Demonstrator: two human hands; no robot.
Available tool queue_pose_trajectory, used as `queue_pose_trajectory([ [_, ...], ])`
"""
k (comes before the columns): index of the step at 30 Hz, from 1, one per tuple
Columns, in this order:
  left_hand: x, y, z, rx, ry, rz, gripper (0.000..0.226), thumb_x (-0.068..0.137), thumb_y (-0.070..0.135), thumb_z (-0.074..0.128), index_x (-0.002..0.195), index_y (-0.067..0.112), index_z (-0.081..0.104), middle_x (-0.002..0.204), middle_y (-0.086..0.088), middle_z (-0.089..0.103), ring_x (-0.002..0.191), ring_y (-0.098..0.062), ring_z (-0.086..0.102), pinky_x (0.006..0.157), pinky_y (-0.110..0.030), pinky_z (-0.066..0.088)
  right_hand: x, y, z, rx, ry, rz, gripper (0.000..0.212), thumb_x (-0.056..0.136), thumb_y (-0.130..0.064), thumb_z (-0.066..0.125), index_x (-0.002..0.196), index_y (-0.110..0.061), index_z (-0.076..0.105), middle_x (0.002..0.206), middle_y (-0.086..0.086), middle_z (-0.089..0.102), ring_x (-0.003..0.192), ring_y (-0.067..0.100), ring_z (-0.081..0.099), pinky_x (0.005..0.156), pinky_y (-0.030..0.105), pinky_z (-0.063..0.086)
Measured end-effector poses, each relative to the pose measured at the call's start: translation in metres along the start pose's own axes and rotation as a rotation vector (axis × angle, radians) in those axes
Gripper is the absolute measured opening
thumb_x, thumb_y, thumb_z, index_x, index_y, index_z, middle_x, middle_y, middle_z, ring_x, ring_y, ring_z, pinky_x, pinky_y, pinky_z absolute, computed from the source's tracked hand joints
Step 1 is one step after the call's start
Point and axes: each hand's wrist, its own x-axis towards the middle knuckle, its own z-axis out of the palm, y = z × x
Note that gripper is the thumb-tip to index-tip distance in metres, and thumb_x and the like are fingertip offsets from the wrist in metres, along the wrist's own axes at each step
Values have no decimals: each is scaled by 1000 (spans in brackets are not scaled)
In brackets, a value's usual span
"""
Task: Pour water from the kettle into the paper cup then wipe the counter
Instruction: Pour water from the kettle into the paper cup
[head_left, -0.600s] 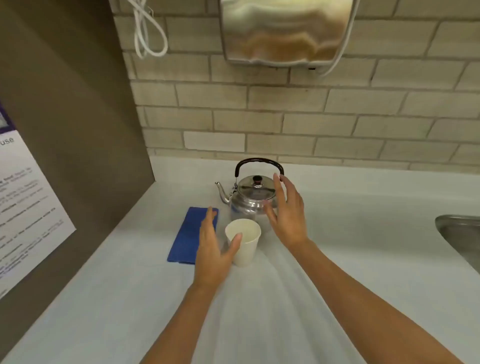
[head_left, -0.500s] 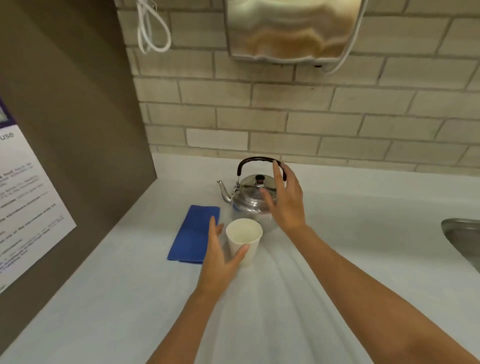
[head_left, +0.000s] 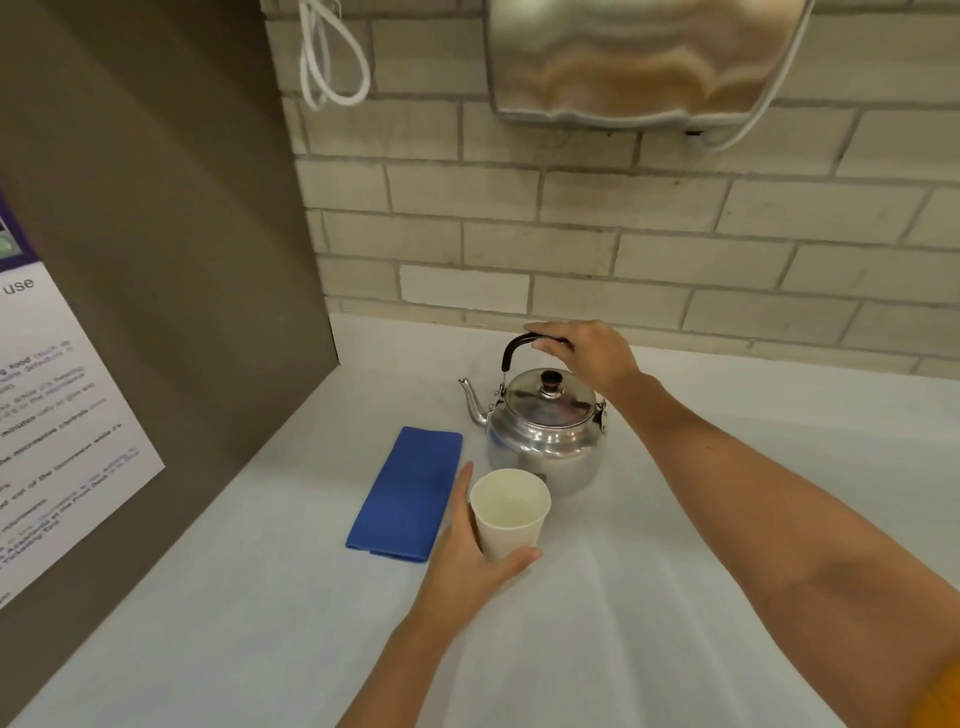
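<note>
A shiny steel kettle (head_left: 545, 441) with a black handle stands upright on the white counter (head_left: 675, 597), spout pointing left. My right hand (head_left: 587, 353) is wrapped over the top of its handle. Just in front of the kettle stands a white paper cup (head_left: 511, 512), upright and looking empty. My left hand (head_left: 467, 561) cups it from the left and below, thumb across its front. A folded blue cloth (head_left: 408, 491) lies flat to the left of the cup, touched by neither hand.
A brown side panel (head_left: 156, 260) with a printed notice (head_left: 57, 415) closes off the left. A brick wall (head_left: 623, 234) runs behind, with a steel dispenser (head_left: 634, 57) and a looped white cable (head_left: 332, 57) hanging on it.
My right hand rose from beside the kettle lid and closed over the handle. My left hand closed around the paper cup. The view shifted left, taking the sink out of sight.
</note>
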Motion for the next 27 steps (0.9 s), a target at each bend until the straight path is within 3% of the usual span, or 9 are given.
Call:
queue_pose_trajectory([
  [5,0,-8,4,28,-6,11,101,56,57,78,135,53,13,131,25,44,121,1,44,98,-23,41,1,5,1,91,52,-55,28,85,-40,61,111,-32,66,110,-2,72,96,16,67,87,31,51],
  [8,0,-13,6,45,10,-12,80,55,62,75,118,64,26,118,33,48,112,10,46,84,-8,45,0,6,3,129,84,-54,25,83,-37,64,107,-30,69,106,-2,74,87,15,69,81,24,50],
  [10,0,-15,6,48,22,-26,72,54,63,75,110,64,30,112,35,49,107,16,46,76,-3,44,-4,6,0,132,107,-41,24,83,-39,64,104,-31,70,106,-3,74,88,15,68,81,28,52],
  [13,2,-17,7,35,26,-18,78,51,67,72,117,54,33,113,33,48,106,8,50,83,-11,44,-11,5,-16,113,165,-23,23,83,-40,63,104,-33,70,104,-4,74,76,15,67,72,27,51],
  [16,2,-20,7,37,34,-2,76,57,59,76,120,47,35,112,31,52,104,6,52,83,-13,45,-20,2,-41,48,253,-55,24,82,-39,63,104,-31,70,99,-3,76,53,9,50,58,20,39],
  [20,2,-19,7,59,41,16,77,61,53,77,125,40,36,111,27,54,102,3,54,77,-11,45,-40,-10,-73,3,270,-73,24,82,-41,63,104,-33,69,96,-5,76,56,2,49,59,19,38],
  [25,1,-19,6,83,52,45,76,63,50,77,127,35,38,109,22,57,101,-1,56,81,-18,46,-71,-19,-99,2,213,-118,22,80,-38,66,101,-31,71,87,-4,77,55,-24,46,53,0,35],
  [27,1,-19,6,98,61,57,75,63,50,77,126,34,40,105,26,56,97,2,55,78,-18,46,-81,-22,-106,-19,160,-113,22,81,-39,66,101,-32,71,88,-4,77,54,-26,45,53,-2,33],
])
